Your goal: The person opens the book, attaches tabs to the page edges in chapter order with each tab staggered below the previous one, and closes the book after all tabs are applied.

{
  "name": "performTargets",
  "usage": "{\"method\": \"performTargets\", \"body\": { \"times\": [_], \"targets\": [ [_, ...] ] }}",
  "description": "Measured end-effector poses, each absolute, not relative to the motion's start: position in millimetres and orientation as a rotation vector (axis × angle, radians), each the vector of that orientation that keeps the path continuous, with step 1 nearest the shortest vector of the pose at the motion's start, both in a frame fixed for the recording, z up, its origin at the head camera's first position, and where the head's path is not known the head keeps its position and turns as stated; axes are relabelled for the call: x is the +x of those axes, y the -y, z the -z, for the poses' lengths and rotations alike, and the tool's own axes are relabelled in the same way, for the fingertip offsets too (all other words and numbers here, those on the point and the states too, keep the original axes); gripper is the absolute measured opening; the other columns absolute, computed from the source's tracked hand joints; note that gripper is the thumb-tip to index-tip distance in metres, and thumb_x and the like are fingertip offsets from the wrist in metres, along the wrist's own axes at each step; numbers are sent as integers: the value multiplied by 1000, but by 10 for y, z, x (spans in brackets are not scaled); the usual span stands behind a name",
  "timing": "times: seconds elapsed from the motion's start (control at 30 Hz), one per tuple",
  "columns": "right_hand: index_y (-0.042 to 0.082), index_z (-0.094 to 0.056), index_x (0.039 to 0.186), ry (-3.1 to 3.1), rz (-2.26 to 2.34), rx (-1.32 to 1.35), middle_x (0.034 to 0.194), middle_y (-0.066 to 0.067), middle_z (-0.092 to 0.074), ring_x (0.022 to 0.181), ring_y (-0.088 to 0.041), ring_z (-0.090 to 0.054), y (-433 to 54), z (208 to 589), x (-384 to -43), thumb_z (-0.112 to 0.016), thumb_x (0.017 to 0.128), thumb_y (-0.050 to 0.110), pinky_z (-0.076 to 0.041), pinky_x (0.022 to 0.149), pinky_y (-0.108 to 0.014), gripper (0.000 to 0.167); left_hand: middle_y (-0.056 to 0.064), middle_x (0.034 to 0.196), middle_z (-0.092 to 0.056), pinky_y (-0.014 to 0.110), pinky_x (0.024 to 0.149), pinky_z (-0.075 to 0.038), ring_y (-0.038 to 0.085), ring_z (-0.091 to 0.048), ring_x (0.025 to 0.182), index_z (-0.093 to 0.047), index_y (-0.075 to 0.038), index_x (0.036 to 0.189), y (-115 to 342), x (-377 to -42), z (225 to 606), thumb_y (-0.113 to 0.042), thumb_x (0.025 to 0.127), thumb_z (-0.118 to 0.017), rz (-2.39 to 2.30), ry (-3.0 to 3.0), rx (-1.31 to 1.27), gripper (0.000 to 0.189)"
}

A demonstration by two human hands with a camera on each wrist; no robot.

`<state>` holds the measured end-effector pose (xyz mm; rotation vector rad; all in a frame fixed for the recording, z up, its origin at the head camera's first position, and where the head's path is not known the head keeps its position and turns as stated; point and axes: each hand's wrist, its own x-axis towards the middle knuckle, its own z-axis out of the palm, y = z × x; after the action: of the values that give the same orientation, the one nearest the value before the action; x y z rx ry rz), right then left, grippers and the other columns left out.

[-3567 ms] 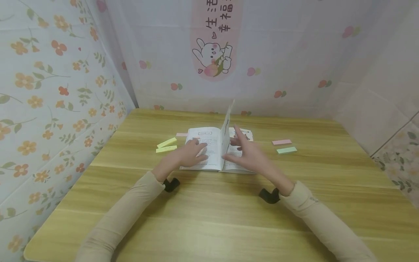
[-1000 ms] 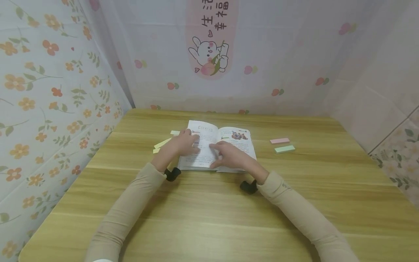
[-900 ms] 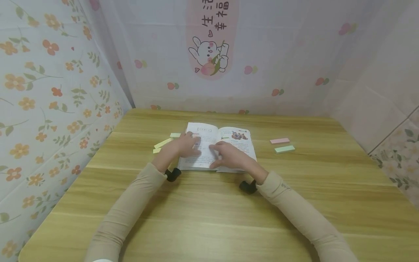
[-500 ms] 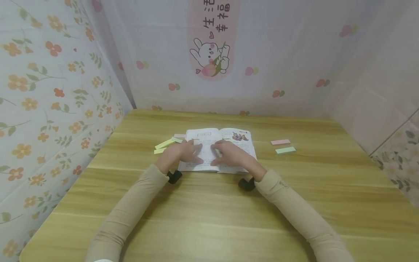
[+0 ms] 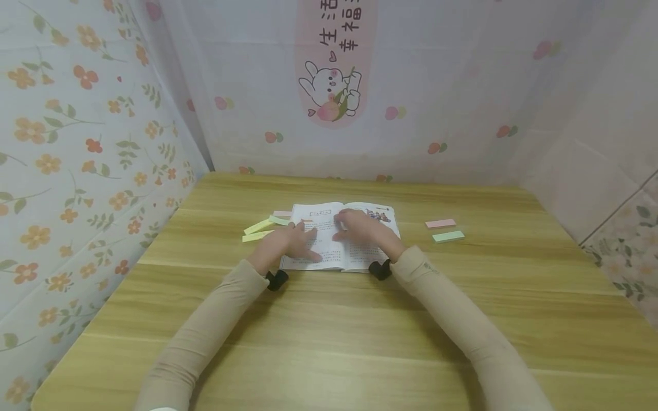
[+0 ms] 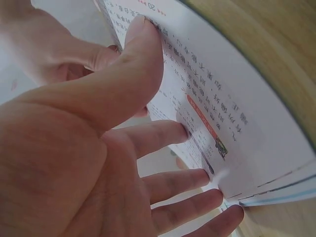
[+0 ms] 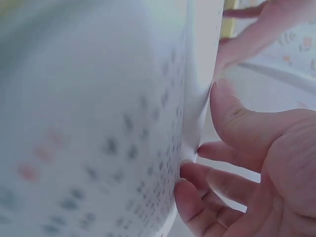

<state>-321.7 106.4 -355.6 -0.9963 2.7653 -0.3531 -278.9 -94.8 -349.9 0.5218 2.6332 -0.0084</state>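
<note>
The left hand grasps nothing: its fingers are spread and laid over the left page of the open book, a placement I judge is meant to keep that page flat. The right hand is likewise without a grasp, loosely bent, fingertips touching the paper beside the gutter, presumably to press the fold down. I find the book face up under both hands, on the table.

Just outside the left hand, I record two yellow sticky-note strips, and a green strip and a pink strip reaching the book's outer edge (whether adhered to a leaf, I cannot tell). Well apart, beyond the right hand, lie a second pink strip and a second green strip, side by side, apparently set there to be within reach yet off the pages.
</note>
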Motion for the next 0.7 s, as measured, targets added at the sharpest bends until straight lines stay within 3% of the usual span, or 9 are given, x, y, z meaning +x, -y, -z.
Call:
{"method": "performTargets", "body": {
  "times": [0.23,0.5,0.7],
  "targets": [
    [1,-63,115,-2760,289,-876,122,-18,-63,110,-32,-59,-1034,3532,-3404,-60,103,24,-46,102,-44,26,26,164,-15,61,114,-29,47,-20,148,-22,-13,162,948,-2796,3519,-64,98,-49,45,-2643,536,86],
    [-2,-56,132,-2735,270,-761,144,-23,-51,130,-37,-51,-1002,3538,-3551,-55,105,25,-38,112,-47,38,25,164,-14,60,114,-30,45,-20,148,-20,-14,162,945,-2781,3511,-65,97,-49,74,-2639,520,88],
    [-2,-56,127,-2742,224,-795,154,-24,-40,134,-39,-47,-1011,3596,-3636,-56,105,29,-36,114,-48,38,24,165,-14,60,115,-28,45,-20,149,-20,-14,162,944,-2765,3486,-64,97,-50,77,-2637,506,88]
  ]
}}
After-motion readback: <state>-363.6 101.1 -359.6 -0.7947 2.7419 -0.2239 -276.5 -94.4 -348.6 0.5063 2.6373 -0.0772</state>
